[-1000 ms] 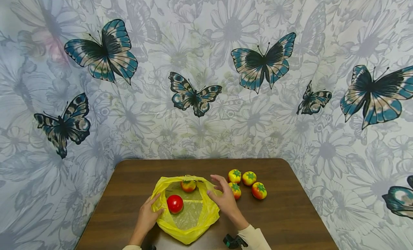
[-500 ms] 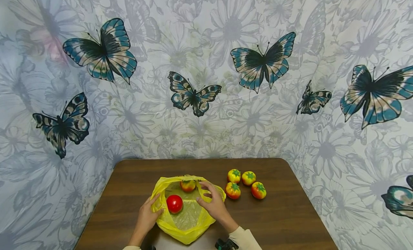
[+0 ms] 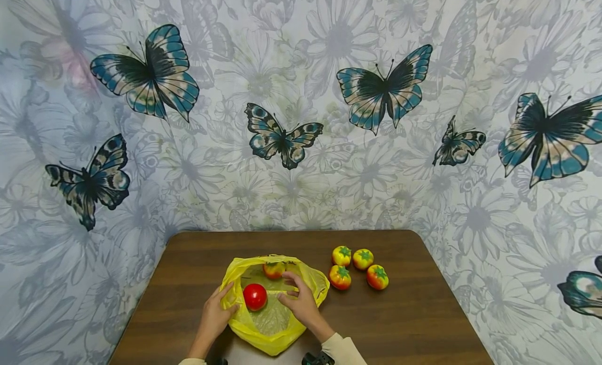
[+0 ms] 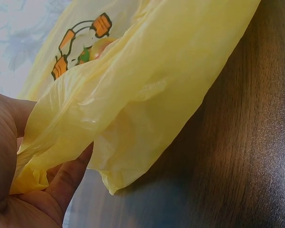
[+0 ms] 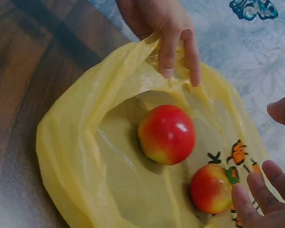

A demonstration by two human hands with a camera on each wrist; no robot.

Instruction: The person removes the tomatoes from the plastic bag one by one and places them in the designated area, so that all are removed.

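Observation:
A yellow plastic bag (image 3: 268,343) lies with its mouth spread wide. Two glossy round fruits, tomato-like, are inside: a red one (image 3: 255,297) and a red-yellow one (image 3: 273,270) with a green top, seen beside it in the right wrist view. My left hand (image 3: 213,312) grips the bag's left rim, thumb inside and fingers outside, with plastic bunched in the palm (image 4: 42,202). Over the right half of the bag's mouth is my right hand (image 3: 303,305), fingers loosely bent and apart, fingertips near the red-yellow fruit in the head view. It holds nothing.
Several yellow-red tomato-like fruits (image 3: 340,277) with green star tops stand on the brown wooden table (image 3: 404,323), to the right of the bag. A wall (image 3: 291,197) with butterfly and flower print rises behind the table.
My right hand has moved left from the bag's right rim to over its mouth. The left hand keeps its hold on the rim, and the fruits have stayed in place.

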